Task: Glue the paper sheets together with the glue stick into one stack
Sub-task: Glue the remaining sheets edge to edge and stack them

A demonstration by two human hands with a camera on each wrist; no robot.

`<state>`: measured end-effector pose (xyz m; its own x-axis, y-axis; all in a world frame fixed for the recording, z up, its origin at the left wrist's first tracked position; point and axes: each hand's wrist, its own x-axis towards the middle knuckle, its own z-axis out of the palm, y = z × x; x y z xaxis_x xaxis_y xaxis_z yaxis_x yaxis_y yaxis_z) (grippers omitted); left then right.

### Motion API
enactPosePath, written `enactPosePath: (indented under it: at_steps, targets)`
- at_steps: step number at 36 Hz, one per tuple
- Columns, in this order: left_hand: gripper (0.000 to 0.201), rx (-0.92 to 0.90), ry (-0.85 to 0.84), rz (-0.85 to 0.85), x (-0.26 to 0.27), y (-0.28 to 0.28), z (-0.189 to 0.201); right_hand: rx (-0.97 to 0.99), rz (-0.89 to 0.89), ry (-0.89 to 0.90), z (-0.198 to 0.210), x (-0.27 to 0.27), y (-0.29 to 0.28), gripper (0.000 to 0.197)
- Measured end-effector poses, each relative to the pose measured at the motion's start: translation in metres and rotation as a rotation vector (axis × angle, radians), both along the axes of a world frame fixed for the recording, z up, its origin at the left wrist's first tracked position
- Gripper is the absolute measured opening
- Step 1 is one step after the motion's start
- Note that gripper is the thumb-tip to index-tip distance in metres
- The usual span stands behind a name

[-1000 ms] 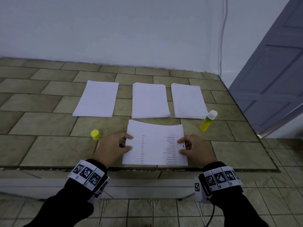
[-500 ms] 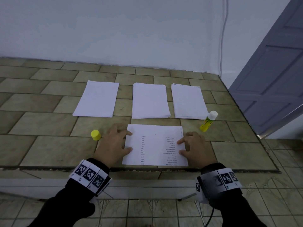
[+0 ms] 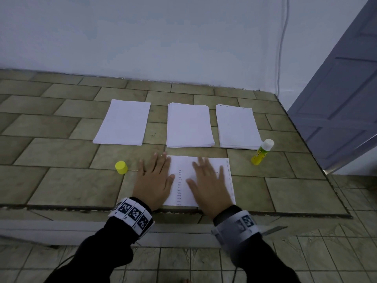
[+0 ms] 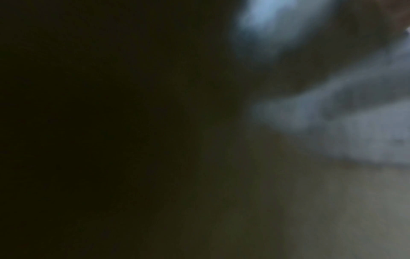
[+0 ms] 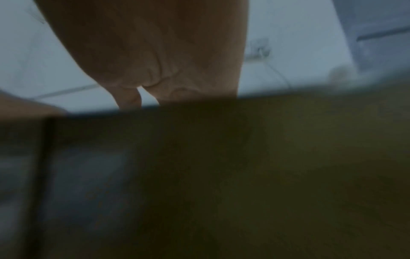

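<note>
Olive-brown tiles cover the raised ledge (image 3: 61, 180) where everything lies. At the far left of the back row sits a thin pile of blank sheets (image 3: 123, 122). In front of it, nearer the person, the yellow glue cap (image 3: 121, 167) stands by itself, well apart from its stick. Just right of the cap, the left hand (image 3: 154, 180) lies flat with fingers spread straight, half on the tile and half over the left edge of the printed sheet (image 3: 184, 180). Behind that sheet is the middle pile (image 3: 189, 125), the thickest of the three. The right hand (image 3: 208, 184) presses palm-down on the printed sheet, fingers straight and apart; neither hand grips anything. Both wrist views are dark and blurred and add little. Further right is the pile with a perforated edge (image 3: 237, 127), and beside its near corner the uncapped glue stick (image 3: 262, 152) leans at a tilt.

This looks like the pressing step, though whether another sheet lies underneath cannot be told. Risks from here: uneven pressure could skew the sheet or leave a wrinkle. The front edge of the paper sits at the lip of the ledge, so a push toward the person could slide it off. The open stick could dry out or smear the nearby pile.
</note>
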<state>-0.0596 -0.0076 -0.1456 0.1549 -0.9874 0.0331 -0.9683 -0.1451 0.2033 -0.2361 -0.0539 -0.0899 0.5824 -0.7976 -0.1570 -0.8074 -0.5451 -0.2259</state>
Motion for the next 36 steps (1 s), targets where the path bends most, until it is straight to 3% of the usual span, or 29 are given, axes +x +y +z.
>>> enactPosePath:
  at_steps: [3, 7, 11, 18, 22, 26, 28, 33, 36]
  targets:
    - [0.063, -0.024, -0.038, -0.024, 0.000, 0.001, -0.002, 0.072, 0.077, -0.062, -0.015, 0.029, 0.008, 0.063]
    - [0.062, -0.055, -0.063, -0.049, 0.002, 0.001, -0.004, 0.005, 0.093, -0.083, -0.032, 0.047, 0.007, 0.093]
    - [0.061, -0.068, -0.074, -0.039, 0.002, 0.000, -0.006, -0.067, 0.111, -0.095, -0.039, 0.039, 0.002, 0.101]
    - [0.061, -0.069, -0.071, -0.008, 0.001, 0.000, -0.004, -0.114, -0.064, 0.038, -0.044, -0.013, -0.029, 0.100]
    - [0.063, -0.065, -0.066, 0.002, 0.000, 0.000, -0.003, -0.064, -0.198, 0.053, -0.038, -0.041, -0.037, 0.076]
    - [0.064, -0.065, -0.073, 0.007, -0.001, 0.000, -0.002, -0.158, -0.299, 0.115, -0.034, -0.031, -0.034, 0.091]
    - [0.063, -0.063, -0.078, 0.008, -0.002, -0.001, -0.002, -0.186, -0.248, 0.060, -0.033, -0.015, -0.029, 0.086]
    - [0.061, -0.068, -0.087, -0.013, -0.001, -0.001, -0.002, -0.088, 0.103, -0.060, -0.041, 0.031, -0.005, 0.075]
    - [0.061, -0.063, -0.095, -0.014, -0.001, 0.000, -0.002, -0.116, 0.139, -0.065, -0.044, 0.028, -0.007, 0.071]
